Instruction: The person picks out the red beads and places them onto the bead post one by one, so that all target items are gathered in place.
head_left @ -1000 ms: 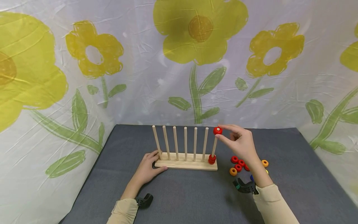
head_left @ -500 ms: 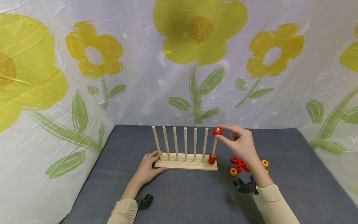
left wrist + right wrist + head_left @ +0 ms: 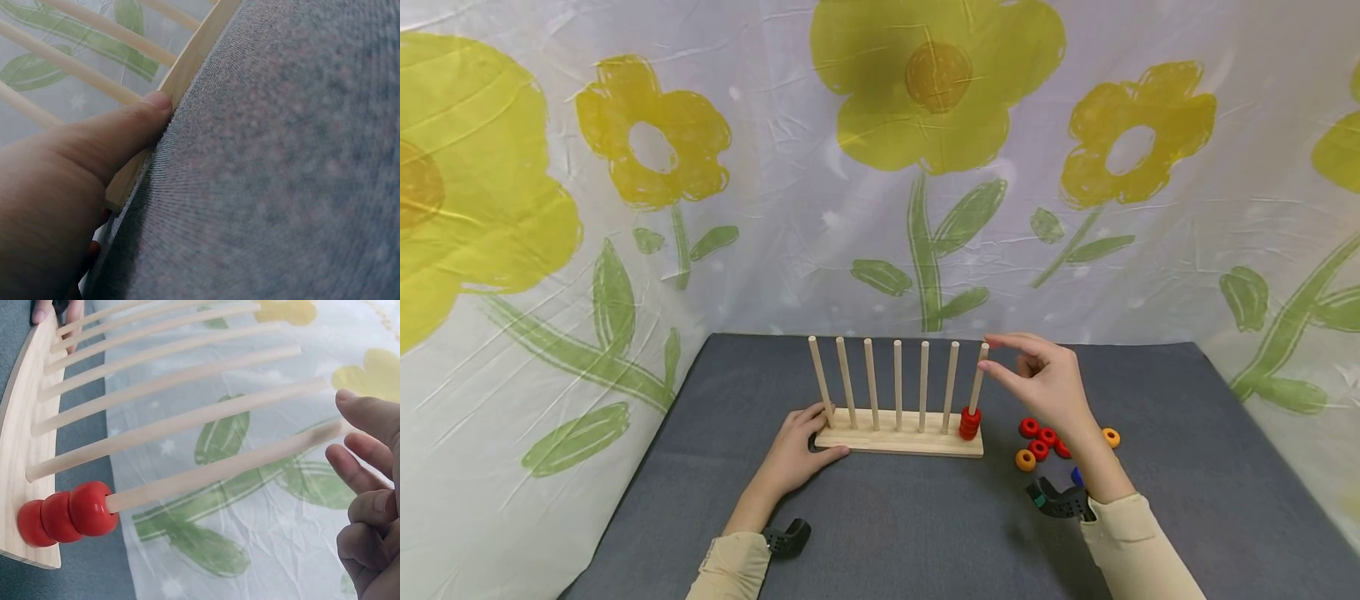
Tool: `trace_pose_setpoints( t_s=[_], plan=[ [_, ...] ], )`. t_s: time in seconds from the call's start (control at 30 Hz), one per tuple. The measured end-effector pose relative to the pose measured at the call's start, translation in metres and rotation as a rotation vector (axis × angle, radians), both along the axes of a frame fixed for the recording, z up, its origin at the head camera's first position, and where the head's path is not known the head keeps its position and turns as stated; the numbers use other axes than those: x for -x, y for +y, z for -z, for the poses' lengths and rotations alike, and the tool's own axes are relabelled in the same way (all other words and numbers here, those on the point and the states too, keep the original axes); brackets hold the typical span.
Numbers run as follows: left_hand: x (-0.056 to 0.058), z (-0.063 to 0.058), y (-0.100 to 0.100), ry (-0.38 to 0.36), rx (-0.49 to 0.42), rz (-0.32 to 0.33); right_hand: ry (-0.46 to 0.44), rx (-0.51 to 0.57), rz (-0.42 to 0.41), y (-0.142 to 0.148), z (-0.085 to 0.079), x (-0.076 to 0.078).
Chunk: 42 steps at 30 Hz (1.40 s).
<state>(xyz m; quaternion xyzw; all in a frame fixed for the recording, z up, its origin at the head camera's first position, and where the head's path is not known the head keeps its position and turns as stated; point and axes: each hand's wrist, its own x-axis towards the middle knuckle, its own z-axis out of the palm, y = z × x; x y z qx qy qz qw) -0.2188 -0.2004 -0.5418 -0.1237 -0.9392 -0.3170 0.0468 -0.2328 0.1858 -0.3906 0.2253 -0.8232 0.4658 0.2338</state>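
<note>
at the far left, the left hand grips the end of the wooden base, thumb along its near edge and fingers at the back, apparently steadying it on the dark cloth. next along stand six bare pegs.

the rightmost peg carries three red rings, stacked and touching one another at its foot. the step in hand looks like the threading of red rings onto this peg, with the third now down.

beside that peg's tip is the right hand, thumb and forefinger parted around it and grasping no ring; whether either touches the wood cannot be told.

further right, below this hand, lie loose red rings, orange rings and a blue ring, the forearm partly covering the group.

if the stack is to grow, the next move likely calls for a pinch on another red ring's rim, its hole lined up with the peg's tip, and a let-go once it is threaded, while the left hand holds the base firm.
</note>
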Motion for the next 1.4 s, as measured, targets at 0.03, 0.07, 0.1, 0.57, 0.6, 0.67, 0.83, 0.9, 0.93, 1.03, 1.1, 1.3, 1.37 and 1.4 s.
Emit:
trace_pose_setpoints(
  t_s=[0.03, 0.07, 0.1, 0.57, 0.6, 0.67, 0.83, 0.9, 0.93, 1.03, 1.1, 1.3, 1.37, 1.4],
  plan=[
    [0.0, 0.0, 0.0, 0.0, 0.001, 0.0, -0.001, -0.002, 0.001, 0.0, 0.0, 0.0],
    [0.0, 0.0, 0.0, -0.001, 0.001, 0.001, -0.002, -0.003, 0.002, 0.0, 0.0, 0.0],
    [0.0, 0.0, 0.0, 0.0, 0.002, 0.001, -0.003, -0.004, 0.002, 0.001, 0.0, 0.0],
    [-0.001, -0.001, 0.0, 0.007, -0.005, 0.007, -0.01, -0.017, 0.006, 0.007, 0.007, -0.003],
    [-0.001, -0.001, 0.0, 0.007, -0.005, 0.007, -0.012, -0.017, 0.008, 0.007, 0.008, -0.004],
    [-0.001, -0.001, 0.001, 0.007, -0.004, 0.007, -0.012, -0.015, 0.01, 0.009, 0.009, -0.005],
    [-0.001, -0.002, 0.001, 0.004, 0.0, 0.007, -0.004, -0.016, 0.014, 0.011, 0.013, -0.007],
    [-0.001, -0.002, 0.001, 0.002, -0.001, 0.005, -0.007, -0.017, 0.014, 0.012, 0.015, -0.008],
    [-0.001, -0.002, 0.001, 0.001, -0.001, 0.004, -0.01, -0.017, 0.014, 0.013, 0.015, -0.008],
    [-0.001, -0.002, 0.001, 0.0, -0.001, 0.005, -0.021, -0.023, 0.016, 0.015, 0.018, -0.009],
    [0.0, -0.002, 0.001, 0.001, -0.001, 0.007, -0.026, -0.033, 0.023, 0.017, 0.02, -0.01],
    [0.0, -0.001, 0.0, 0.004, -0.003, 0.009, -0.027, -0.054, 0.038, 0.02, 0.028, -0.014],
    [0.0, 0.0, 0.0, 0.005, -0.001, 0.007, -0.025, -0.053, 0.041, 0.02, 0.03, -0.015],
    [0.0, 0.0, 0.0, 0.007, 0.003, 0.007, -0.024, -0.049, 0.041, 0.02, 0.032, -0.016]
  ],
)
